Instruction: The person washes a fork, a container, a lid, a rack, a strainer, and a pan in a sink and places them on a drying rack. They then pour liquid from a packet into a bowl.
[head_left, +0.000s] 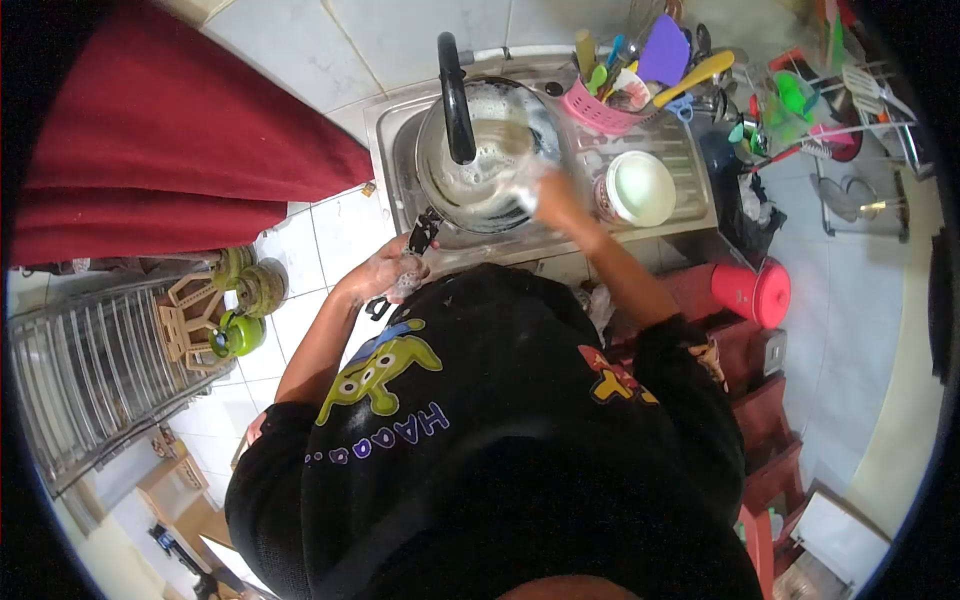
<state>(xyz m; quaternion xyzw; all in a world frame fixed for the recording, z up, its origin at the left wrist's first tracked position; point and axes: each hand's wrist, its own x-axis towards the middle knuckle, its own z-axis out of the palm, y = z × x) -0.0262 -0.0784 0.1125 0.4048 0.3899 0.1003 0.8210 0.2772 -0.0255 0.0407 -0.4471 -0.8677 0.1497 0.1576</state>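
Note:
A wide round metal pan [470, 185] lies in the sink, its inside covered with suds. My left hand [392, 274], wet with foam, is closed around the pan's black handle [423, 232] at the near left. Over the right part of the pan is my right hand [560, 205], blurred by motion. A white, foamy thing [520, 187] shows at its fingers, too smeared to name. The black faucet [456, 110] arches above the pan. Right of my right hand stands a white tub [640, 188] with pale content, on the drainboard.
A pink basket [602, 108] full of utensils stands behind the drainboard. More utensils hang on a rack [850, 130] at the right. A red curtain [180, 140] hangs at the left, above a metal rack [100, 370]. A red canister [765, 293] sits at the lower right.

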